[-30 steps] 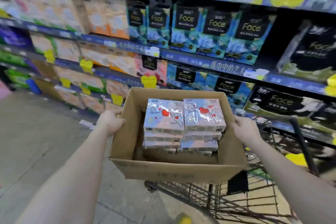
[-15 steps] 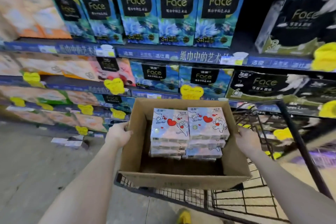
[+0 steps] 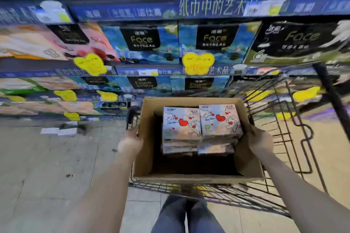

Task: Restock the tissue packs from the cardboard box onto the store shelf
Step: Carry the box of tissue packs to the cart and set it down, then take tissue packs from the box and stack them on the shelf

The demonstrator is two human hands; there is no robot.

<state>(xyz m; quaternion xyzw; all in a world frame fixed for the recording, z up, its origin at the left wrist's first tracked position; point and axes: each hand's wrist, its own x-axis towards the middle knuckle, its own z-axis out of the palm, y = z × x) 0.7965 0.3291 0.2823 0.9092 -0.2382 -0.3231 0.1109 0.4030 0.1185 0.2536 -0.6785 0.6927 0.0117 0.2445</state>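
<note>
Where stocked shelves end, grey floor tiles begin.

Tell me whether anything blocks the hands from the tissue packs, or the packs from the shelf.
Nothing covers the tissue packs; the cardboard box is open-topped. The left hand and right hand grip its side walls. Nothing visible stands before the shelf, but the rows ahead look full of Face packs.
</note>
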